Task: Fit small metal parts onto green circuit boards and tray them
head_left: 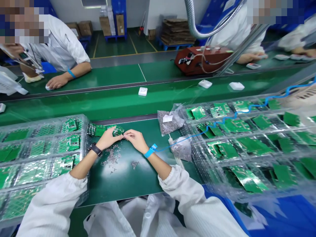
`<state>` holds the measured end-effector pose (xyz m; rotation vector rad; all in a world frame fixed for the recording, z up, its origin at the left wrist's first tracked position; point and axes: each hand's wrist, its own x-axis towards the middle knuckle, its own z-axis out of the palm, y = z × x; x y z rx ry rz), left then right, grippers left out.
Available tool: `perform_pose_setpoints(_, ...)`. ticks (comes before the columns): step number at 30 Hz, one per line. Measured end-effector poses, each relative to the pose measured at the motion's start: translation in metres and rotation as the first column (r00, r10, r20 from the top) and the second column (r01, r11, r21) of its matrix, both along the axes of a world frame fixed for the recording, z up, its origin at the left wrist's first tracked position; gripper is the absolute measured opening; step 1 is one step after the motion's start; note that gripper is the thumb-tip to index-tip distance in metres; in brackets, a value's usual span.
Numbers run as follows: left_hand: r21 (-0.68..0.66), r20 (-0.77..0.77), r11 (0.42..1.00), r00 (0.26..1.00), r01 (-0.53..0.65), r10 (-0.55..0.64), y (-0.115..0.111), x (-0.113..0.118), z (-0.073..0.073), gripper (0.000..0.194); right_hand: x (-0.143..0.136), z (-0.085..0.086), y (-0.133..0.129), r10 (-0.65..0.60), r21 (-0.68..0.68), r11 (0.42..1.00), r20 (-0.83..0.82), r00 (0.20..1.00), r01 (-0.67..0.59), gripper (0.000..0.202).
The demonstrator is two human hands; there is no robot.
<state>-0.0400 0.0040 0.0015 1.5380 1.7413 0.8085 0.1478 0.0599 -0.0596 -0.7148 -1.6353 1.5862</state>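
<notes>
My left hand (108,139) is closed at the edge of a green circuit board (118,131), its thumb in front and the board showing behind. My right hand (136,139) has its fingertips pinched together at my left thumb; whatever sits between them is too small to name. More green circuit boards (98,130) lie left of my left hand. Below the hands, a loose pile of small metal parts (112,156) is spread on the green work surface (108,187). A smaller heap of these parts (134,164) lies to the right.
Clear trays of circuit boards flank me, a left tray (82,148) and a right tray (204,164). Bags of small parts (170,122) lie beside the right tray. A blue coiled cord (192,135) runs from my right wrist. White devices (142,91) sit on the green belt (111,105); co-workers sit beyond.
</notes>
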Motion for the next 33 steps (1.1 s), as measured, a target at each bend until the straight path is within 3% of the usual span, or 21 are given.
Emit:
perform_pose_setpoints(6,0.000,-0.079,1.000,0.997,0.022,-0.022,0.001,0.002,0.002,0.043,0.000,-0.002,0.003,0.011,-0.049,0.999,-0.032,0.999,-0.012,0.021)
perform_pose_setpoints(15,0.043,-0.033,0.999,0.999,-0.004,0.005,0.001,0.004,0.002,0.045,0.000,0.001,0.002,0.070,-0.083,0.993,-0.091,0.993,-0.078,0.024)
perform_pose_setpoints(22,0.043,-0.010,0.999,1.000,-0.019,0.019,0.001,0.003,0.001,0.042,0.001,-0.002,-0.002,0.064,-0.063,0.996,-0.037,0.997,-0.066,0.026)
perform_pose_setpoints(28,0.058,-0.069,0.998,0.997,-0.032,0.036,-0.002,0.005,0.002,0.059,0.001,0.001,-0.003,0.053,-0.060,0.997,-0.025,0.998,-0.054,0.027)
perform_pose_setpoints(33,0.071,-0.086,0.996,0.994,-0.062,0.068,-0.004,0.007,0.002,0.053,-0.001,0.005,-0.005,0.024,-0.067,0.997,-0.041,0.999,-0.027,0.029)
